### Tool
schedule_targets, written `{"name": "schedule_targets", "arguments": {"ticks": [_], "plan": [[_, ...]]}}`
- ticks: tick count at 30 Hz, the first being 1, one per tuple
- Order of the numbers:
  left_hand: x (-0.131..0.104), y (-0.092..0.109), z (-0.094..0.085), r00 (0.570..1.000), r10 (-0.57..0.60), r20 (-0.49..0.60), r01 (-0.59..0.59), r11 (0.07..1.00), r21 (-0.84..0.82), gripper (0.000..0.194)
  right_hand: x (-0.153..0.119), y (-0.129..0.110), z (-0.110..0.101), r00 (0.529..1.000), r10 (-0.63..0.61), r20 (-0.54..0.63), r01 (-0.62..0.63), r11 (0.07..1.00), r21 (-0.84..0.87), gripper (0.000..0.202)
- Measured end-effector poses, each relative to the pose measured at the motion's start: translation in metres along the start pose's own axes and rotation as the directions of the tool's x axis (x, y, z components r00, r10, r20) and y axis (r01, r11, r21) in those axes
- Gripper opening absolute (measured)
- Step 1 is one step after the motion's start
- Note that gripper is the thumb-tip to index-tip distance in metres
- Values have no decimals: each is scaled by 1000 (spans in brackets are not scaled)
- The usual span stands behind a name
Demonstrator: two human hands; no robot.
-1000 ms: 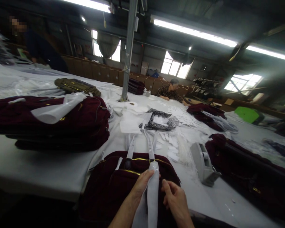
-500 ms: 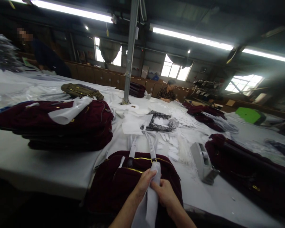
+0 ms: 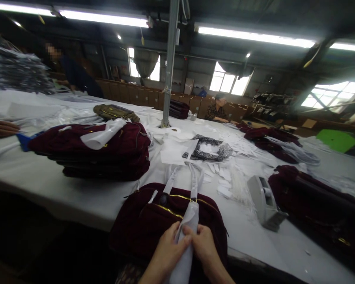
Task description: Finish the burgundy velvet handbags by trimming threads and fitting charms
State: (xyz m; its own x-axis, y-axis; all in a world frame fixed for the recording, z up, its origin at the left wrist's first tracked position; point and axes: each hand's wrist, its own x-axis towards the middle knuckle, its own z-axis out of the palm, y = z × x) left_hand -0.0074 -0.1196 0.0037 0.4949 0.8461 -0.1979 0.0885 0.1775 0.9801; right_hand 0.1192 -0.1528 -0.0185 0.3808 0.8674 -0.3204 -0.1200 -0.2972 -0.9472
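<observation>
A dark red bag (image 3: 148, 225) with gold zips lies at the table's front edge, its two white-wrapped handles (image 3: 194, 179) pointing away from me. Over its front hangs a strip of white wrapping paper (image 3: 191, 213), rolled into a tube. My left hand (image 3: 170, 244) closes around the tube from the left, thumb on top. From the right, my right hand (image 3: 202, 240) grips the same paper, and the two thumbs meet near its middle. Whatever lies inside the paper is hidden.
Left stands a stack of dark red bags (image 3: 106, 157) with a paper roll on top. A grey tape dispenser (image 3: 266, 203) sits at right beside another dark red bag (image 3: 316, 209). Paper scraps and a metal post (image 3: 169, 71) are beyond. Two people are across the table.
The paper's loose flap, apart before, is now wrapped round into a closed tube. Both hands have slid slightly lower along it. The view has turned a little left.
</observation>
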Motion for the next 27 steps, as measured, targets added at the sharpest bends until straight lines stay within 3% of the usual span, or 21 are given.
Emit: {"name": "schedule_targets", "arguments": {"ticks": [3,8,10,12,16,22,27], "plan": [[-15,-10,-10,999,-5,-39,8,997,78,35,2,3,2,998,-36,-52,30,994,-102,35],[-16,-20,-7,983,-47,-178,26,993,-115,43,2,4,4,995,-72,-75,56,980,-190,35],[-15,-21,-2,977,-55,-206,31,992,-120,41,1,4,4,994,-78,-80,62,979,-194,35],[-18,-21,4,966,-1,-257,-7,1000,-27,36,-1,3,5,992,-82,-93,62,977,-205,33],[-27,-31,15,913,220,-343,-148,963,225,27,-3,4,6,989,-93,-111,70,977,-200,31],[-34,-52,14,882,443,-159,-313,804,505,35,-3,3,10,992,67,-111,-73,996,-48,30],[-34,-59,6,847,527,64,-364,488,793,47,-2,-1,10,988,116,-103,-118,993,-13,32]]}}
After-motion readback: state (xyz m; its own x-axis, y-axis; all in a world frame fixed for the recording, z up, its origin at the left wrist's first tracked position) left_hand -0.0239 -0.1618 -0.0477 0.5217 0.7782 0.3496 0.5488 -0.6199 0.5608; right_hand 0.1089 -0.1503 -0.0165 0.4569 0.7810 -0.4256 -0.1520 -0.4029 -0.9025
